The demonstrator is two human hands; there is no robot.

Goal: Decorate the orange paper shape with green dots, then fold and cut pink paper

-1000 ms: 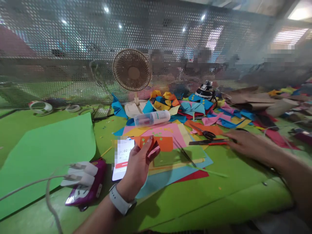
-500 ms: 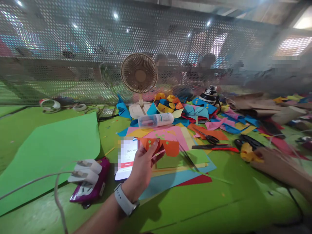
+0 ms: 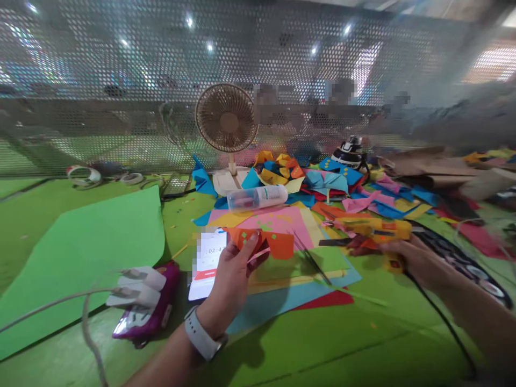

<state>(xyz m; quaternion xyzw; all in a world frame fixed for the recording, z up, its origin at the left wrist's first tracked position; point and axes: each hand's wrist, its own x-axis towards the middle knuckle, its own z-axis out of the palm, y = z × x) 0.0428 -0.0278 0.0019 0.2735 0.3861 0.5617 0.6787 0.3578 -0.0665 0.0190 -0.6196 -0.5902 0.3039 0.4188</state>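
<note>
An orange paper piece (image 3: 282,245) with small green squares is pinched in my left hand (image 3: 236,269), which wears a white watch strap at the wrist. A yellow glue gun (image 3: 374,228) is gripped by my right hand (image 3: 415,263), its nozzle pointing left over the paper scraps. The gun's dark cord runs down to the lower right. Tweezers (image 3: 312,260) lie on the coloured sheets between my hands. Under and beside my left hand rests a phone (image 3: 203,269) with a lit timer. A red-handled tool with a dark blade (image 3: 334,242) lies partly behind the glue gun.
A fan (image 3: 228,118) stands at the back, with a clear bottle (image 3: 258,198) lying before it. Folded coloured papers (image 3: 282,169) are heaped behind. To the left are a large green sheet (image 3: 108,236) and a purple power strip (image 3: 165,301) with plugs and cables.
My right hand has raised the glue gun from the table at the right and swung its nozzle leftward. My left hand keeps the orange paper in nearly the same place.
</note>
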